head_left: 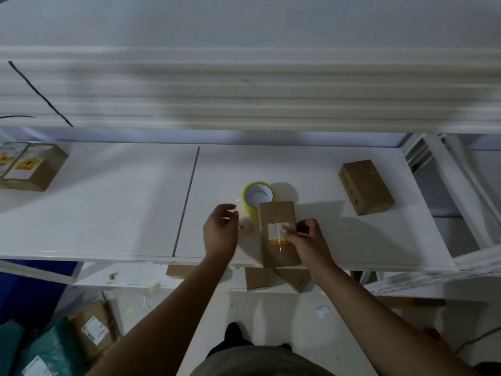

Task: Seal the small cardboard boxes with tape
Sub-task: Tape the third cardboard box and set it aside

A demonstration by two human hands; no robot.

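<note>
On the white shelf [122, 213], my right hand [306, 240] presses the small cardboard box [278, 237]'s white label [275, 230], print unreadable; left hand [221, 232] hovers, fingers loosely curled, beside the yellow tape roll [256, 198].

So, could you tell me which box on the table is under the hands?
The middle box, by the tape roll: the right hand touches it; the others lie at the table's far ends.

A packing room or small warehouse: white shelving over a white desk [108, 202], labelled cardboard boxes [29, 166], a tape roll [256, 198], and parcels [93, 325] and scraps lying on the floor [271, 310].
</note>
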